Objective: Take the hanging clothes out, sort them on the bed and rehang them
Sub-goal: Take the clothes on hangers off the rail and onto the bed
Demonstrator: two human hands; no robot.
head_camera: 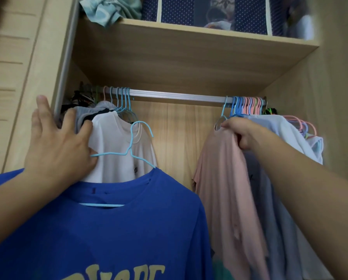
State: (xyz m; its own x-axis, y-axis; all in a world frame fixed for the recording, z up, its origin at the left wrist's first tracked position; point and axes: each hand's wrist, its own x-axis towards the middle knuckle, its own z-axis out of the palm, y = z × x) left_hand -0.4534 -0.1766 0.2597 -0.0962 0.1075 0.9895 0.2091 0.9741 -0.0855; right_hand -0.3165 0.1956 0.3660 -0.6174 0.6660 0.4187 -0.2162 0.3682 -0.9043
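blue T-shirt [112, 235] nearest the camera, low centre-left, pale yellow print at the bottom edge of view, on a light blue hanger [128, 152] whose hook is off the rail and free in the air in front of a white T-shirt [116, 150]

left hand [58, 142] fingers spread and mostly straight, pressing against the white T-shirt's shoulder and the grey garments [82, 116] behind it; thumb side sits at the left arm of the blue hanger, looks like it's holding it there but the grip is partly hidden, cannot tell for sure. index finger reaches up beside the wardrobe door edge [65, 63]

right hand [241, 134] curled, gripping the shoulder of a pink T-shirt [221, 188] right at its hanger, which hangs on the rail [179, 96]. behind the pink one, greyish-blue garments [270, 209] and a white garment [290, 134], all bunched at the right end of the rail

rail: cluster of blue hanger hooks [122, 98] at the left end over the white and grey clothes, cluster of blue and pink hooks [247, 105] at the right end, bare middle stretch between them. a few pink hangers [302, 124] stick out far right

above: wooden shelf [189, 49] with a crumpled teal cloth [110, 9] at left and navy dotted storage boxes [219, 11] beside it. bed not in view
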